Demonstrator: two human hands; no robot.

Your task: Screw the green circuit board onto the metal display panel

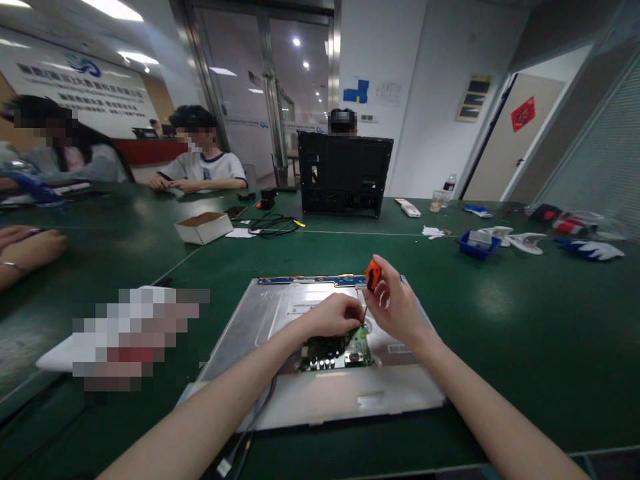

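Observation:
In front of me a silver metal display panel (pixel 320 399) lies flat with its back facing up. A green circuit board (pixel 363 345) sits on its middle, and a blue circuit strip (pixel 300 281) runs along the far edge. My right hand (pixel 400 308) grips a screwdriver (pixel 373 275) by its orange and black handle, shaft pointing down to the board's far right corner. Close to the screwdriver's tip, my left hand (pixel 336 315) has its fingers pinched together; what they hold, if anything, is hidden.
Cables (pixel 245 445) hang over the panel's near left edge. Beyond it stand a white box (pixel 203 228), a coiled black cable (pixel 275 225) and a black monitor housing (pixel 345 175). A blue tray (pixel 479 244) is at right. Other people sit around the green table (pixel 525 347).

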